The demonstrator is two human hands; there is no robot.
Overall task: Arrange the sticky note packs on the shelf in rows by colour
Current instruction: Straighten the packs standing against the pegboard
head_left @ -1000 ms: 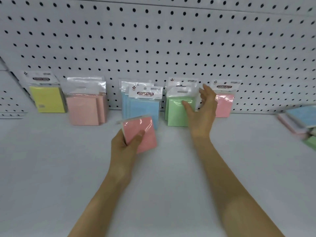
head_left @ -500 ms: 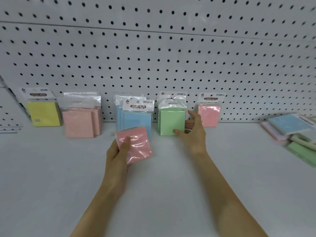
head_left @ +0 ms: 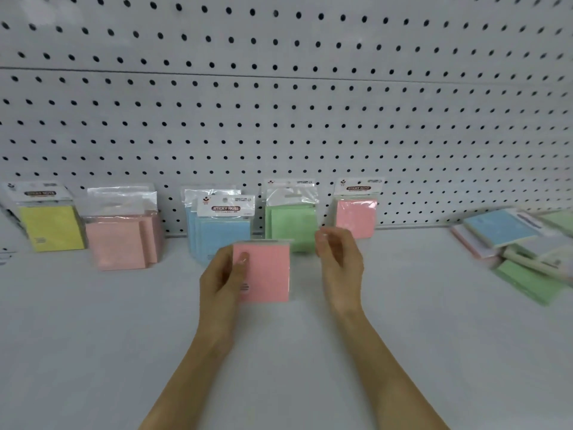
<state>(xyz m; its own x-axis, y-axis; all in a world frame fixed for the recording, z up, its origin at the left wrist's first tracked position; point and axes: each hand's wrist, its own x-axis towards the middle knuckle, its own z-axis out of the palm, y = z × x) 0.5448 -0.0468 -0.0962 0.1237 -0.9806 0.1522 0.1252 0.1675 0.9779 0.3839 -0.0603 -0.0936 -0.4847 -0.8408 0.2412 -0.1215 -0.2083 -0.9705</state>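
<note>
Currently the left hand (head_left: 221, 282) grips a pink square sticky-note pack in clear film (head_left: 266, 274), held up over the white flat shelf (head_left: 93, 342) with its broad face turned to the camera. The thumb presses on that face close to its left edge, and the other fingers are hidden behind the pack. The pack sits square, its sides running straight up and down. A thin strip of clear film shows along its top edge, the edge pointing toward the white perforated back panel (head_left: 279, 125). The pad looks about as wide as it is tall, so no long axis can be told. Small dark print sits low on the face, beside the base of the thumb.

Just right of the grip, with a gap between, the right hand (head_left: 339, 263) hangs with its fingers loosely curled, holding nothing.

Beyond the grip, packs lean upright against the panel with their headers up. The blue film-wrapped packs (head_left: 223, 234) stand behind and slightly left, the green film-wrapped packs (head_left: 290, 226) behind and slightly right, and a single pink carded pack (head_left: 356, 215) stands past the right hand. Far left of the grip stand the pale pink stacked packs (head_left: 121, 240) and a yellow carded pack (head_left: 51, 226). Well to the right lies a loose heap of mixed packs (head_left: 527, 246), flat on the shelf.
</note>
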